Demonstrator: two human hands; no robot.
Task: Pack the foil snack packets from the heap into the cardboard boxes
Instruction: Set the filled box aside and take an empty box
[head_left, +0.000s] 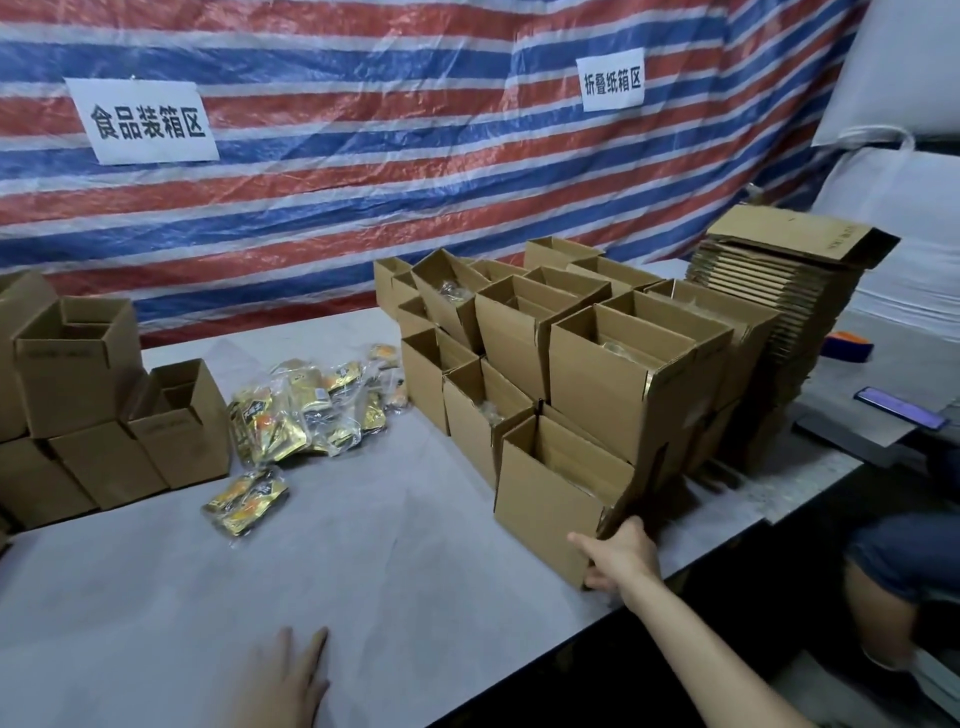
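Hands: the right hand (615, 558) grips the near corner of the nearest open box (550, 499). The left hand (291, 675), fingers straight and empty, hovers over the tabletop (415, 561). The foil packet heap (317, 405) lies at 12 o'clock from the left hand, which is the nearer one, and spreads from 2 to 8 o'clock. Box contents are indistinct. The left hand is blurred and cropped.

Bare left hand (283, 680): blurred by motion, only fingers and back showing, wrist cut off by bottom edge. Bare right hand (621, 558): sharper, thumb and knuckles plain. Bare right forearm (691, 644): slim, uncovered along whole visible length down to frame edge. Fingernails too small to tell.
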